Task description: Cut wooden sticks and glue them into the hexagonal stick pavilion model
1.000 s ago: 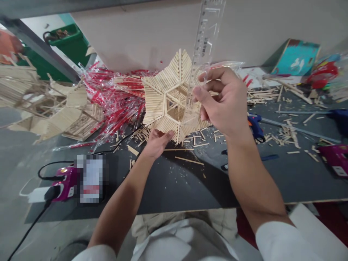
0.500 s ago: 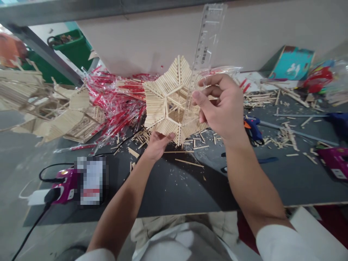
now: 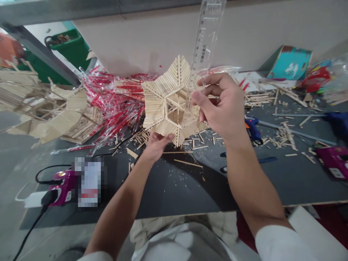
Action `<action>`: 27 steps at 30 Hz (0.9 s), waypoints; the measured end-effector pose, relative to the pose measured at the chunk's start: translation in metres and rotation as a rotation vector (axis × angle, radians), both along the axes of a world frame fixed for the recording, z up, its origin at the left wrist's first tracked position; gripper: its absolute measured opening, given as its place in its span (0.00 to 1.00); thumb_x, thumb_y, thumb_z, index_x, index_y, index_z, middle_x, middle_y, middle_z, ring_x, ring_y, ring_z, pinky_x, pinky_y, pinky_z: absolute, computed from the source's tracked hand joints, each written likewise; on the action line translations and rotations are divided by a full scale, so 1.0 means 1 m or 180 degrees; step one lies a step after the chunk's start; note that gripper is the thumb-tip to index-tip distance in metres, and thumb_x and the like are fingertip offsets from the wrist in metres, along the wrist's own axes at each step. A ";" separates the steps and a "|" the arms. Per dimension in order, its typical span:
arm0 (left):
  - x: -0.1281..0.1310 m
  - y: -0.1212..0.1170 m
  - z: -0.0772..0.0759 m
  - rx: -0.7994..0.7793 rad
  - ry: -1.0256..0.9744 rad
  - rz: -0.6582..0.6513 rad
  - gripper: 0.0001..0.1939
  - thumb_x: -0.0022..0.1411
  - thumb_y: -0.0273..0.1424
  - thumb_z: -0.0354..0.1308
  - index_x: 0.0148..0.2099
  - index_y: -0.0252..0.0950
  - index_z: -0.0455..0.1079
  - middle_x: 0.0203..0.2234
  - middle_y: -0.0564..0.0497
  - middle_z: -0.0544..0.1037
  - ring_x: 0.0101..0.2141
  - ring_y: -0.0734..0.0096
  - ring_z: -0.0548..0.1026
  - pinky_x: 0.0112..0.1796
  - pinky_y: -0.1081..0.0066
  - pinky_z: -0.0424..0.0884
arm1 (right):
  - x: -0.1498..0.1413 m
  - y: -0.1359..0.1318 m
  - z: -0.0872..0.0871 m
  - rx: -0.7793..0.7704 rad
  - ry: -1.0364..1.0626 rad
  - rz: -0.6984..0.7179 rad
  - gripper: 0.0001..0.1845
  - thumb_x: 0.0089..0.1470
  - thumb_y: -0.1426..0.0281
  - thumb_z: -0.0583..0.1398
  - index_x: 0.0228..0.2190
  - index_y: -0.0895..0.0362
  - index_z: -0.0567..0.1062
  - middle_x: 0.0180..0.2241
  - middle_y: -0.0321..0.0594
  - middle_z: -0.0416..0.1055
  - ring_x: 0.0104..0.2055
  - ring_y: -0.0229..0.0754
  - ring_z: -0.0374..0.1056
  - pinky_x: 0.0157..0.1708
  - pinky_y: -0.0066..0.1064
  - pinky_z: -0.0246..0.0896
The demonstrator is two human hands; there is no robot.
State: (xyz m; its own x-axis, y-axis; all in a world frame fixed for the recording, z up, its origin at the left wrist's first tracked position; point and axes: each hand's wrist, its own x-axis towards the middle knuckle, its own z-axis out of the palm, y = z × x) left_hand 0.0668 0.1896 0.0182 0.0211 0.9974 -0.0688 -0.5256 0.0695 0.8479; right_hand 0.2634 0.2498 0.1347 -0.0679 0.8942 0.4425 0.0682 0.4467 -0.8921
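A star-shaped model (image 3: 155, 105) built from thin wooden sticks is held up above the dark table, with a hexagonal opening in its middle. My left hand (image 3: 157, 146) grips its lower edge, thumb on the front face and fingers behind. A clear plastic ruler (image 3: 205, 47) stands nearly upright, slightly tilted, across the right part of the model. My right hand (image 3: 221, 103) pinches the ruler between thumb and fingers. The hand and the ruler partly cover the model's right side.
Red-and-clear plastic wrappers (image 3: 114, 105) lie behind the model. A larger stick structure (image 3: 51, 112) is at the left. Blue glue gun (image 3: 254, 129), stick offcuts (image 3: 285, 136), purple power strips (image 3: 63, 186) and a blurred-out object (image 3: 91, 183) rest on the table (image 3: 185, 195).
The view has shifted slightly, moving the surroundings a little left. The ruler's top end sits somewhat higher in the picture. Both hands keep the same holds.
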 end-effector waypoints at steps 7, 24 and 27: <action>0.001 -0.001 0.000 -0.0006 0.0015 -0.0001 0.13 0.50 0.33 0.81 0.33 0.39 0.80 0.36 0.49 0.83 0.48 0.61 0.81 0.58 0.63 0.76 | 0.000 0.000 -0.001 0.0054 -0.0058 -0.0065 0.23 0.57 0.48 0.70 0.43 0.48 0.74 0.34 0.33 0.73 0.28 0.35 0.70 0.17 0.24 0.62; -0.002 0.004 -0.010 0.0173 0.0055 -0.0110 0.33 0.52 0.33 0.80 0.59 0.44 0.77 0.42 0.49 0.85 0.48 0.64 0.82 0.57 0.64 0.76 | -0.003 0.004 -0.006 0.0487 -0.0663 -0.0688 0.24 0.58 0.44 0.67 0.46 0.46 0.75 0.40 0.41 0.77 0.35 0.42 0.70 0.24 0.33 0.67; -0.003 0.003 -0.009 0.0126 0.0066 -0.0104 0.25 0.51 0.33 0.81 0.50 0.41 0.81 0.40 0.49 0.84 0.47 0.63 0.82 0.58 0.62 0.76 | -0.002 0.006 -0.008 0.0531 -0.0743 -0.0710 0.23 0.58 0.44 0.68 0.44 0.46 0.75 0.40 0.41 0.76 0.38 0.43 0.71 0.26 0.34 0.68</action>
State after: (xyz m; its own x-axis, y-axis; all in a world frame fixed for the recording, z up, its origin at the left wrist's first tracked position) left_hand 0.0642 0.1926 0.0092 0.0526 0.9982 -0.0301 -0.5060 0.0527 0.8609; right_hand 0.2610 0.2563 0.1270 0.0041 0.8152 0.5791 0.3736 0.5359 -0.7571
